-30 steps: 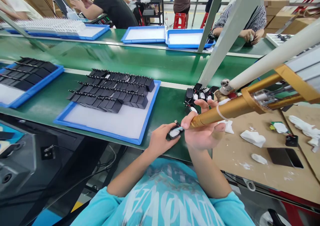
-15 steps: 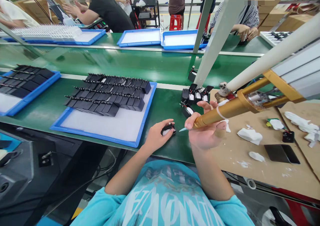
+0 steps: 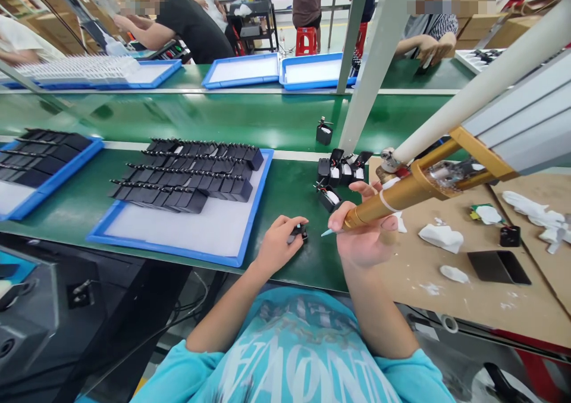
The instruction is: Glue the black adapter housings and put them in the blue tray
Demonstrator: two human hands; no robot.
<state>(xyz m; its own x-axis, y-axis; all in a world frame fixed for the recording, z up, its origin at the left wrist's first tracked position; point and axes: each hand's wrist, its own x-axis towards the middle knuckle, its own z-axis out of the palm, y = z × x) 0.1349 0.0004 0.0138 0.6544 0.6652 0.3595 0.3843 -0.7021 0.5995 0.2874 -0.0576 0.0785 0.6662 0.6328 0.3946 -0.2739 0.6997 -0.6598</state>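
Note:
My left hand [image 3: 277,242] is closed around a small black plastic case [image 3: 300,232] low over the green bench, its fingers covering much of it. My right hand [image 3: 362,248] grips a gold-coloured dispensing gun [image 3: 375,208] from below. The gun's pale blue nozzle [image 3: 328,232] points left at the case, with a short gap between them. Just beyond my right hand, several black cases with white inside [image 3: 342,172] stand in a group; a nearer one [image 3: 329,197] lies tilted.
A blue-rimmed tray [image 3: 238,254] left of my hands holds rows of black cases [image 3: 187,174]. Another such tray [image 3: 96,147] is farther left. A grey post [image 3: 361,115] rises beyond the group. Cardboard [image 3: 413,272] on the right bears white scraps [image 3: 441,238] and a black cover [image 3: 498,267]. Co-workers sit opposite.
My left hand has turned the case, so its white inside is now mostly hidden. On the green belt, a single black case has moved left, out from behind the post. The gun stays near the same place.

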